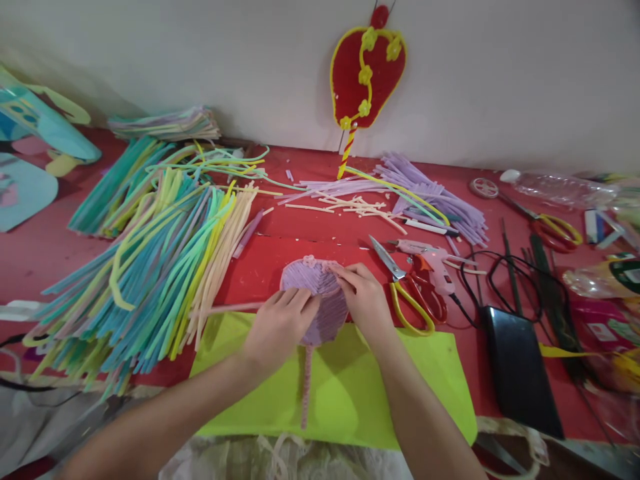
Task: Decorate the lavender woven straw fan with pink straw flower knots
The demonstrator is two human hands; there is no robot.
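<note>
A small hand fan (327, 319) made of lilac pipe cleaners lies on a lime-green sheet (345, 400) and the red table. Its twisted pink handle (306, 393) points toward me, and small pink pipe-cleaner loops (311, 261) sit along the top edge. My left hand (283, 323) is closed over the fan's left side, fingertips pressed on its face. At the upper right edge, my right hand (364, 297) pinches the pink pipe-cleaner trim (331, 267). A pink pipe cleaner (235, 308) runs out leftward from behind my left hand.
Bundles of coloured pipe cleaners (150, 267) cover the left. Lilac pipe cleaners (435, 193) lie at the back. To the right are scissors (407, 300), a pink glue gun (435, 260) with its cord, and a black box-like object (523, 367). A red fan (370, 80) leans against the wall.
</note>
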